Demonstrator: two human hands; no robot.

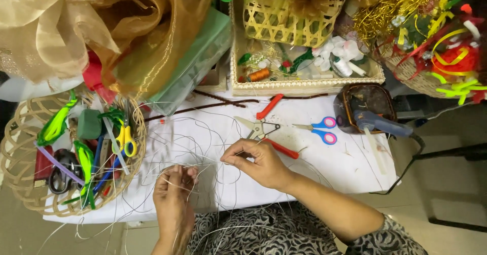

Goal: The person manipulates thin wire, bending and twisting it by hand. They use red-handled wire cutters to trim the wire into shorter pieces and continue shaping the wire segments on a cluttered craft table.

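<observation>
Both hands, left hand (174,191) and right hand (256,162), pinched thin wire (208,159) with closed fingers, apparently mid-twist; next needed a steady, taut pull.

pliers (268,128) lie left of scissors (318,130) on table (350,169).

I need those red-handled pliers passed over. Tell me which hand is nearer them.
Right. The right hand lies just below the red-handled pliers, almost touching one handle; the left hand is farther, down to their left.

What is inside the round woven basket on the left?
The round woven basket holds yellow-handled scissors, black-handled scissors, a green foam block and green strips. Whatever lies beneath them is covered.
</observation>
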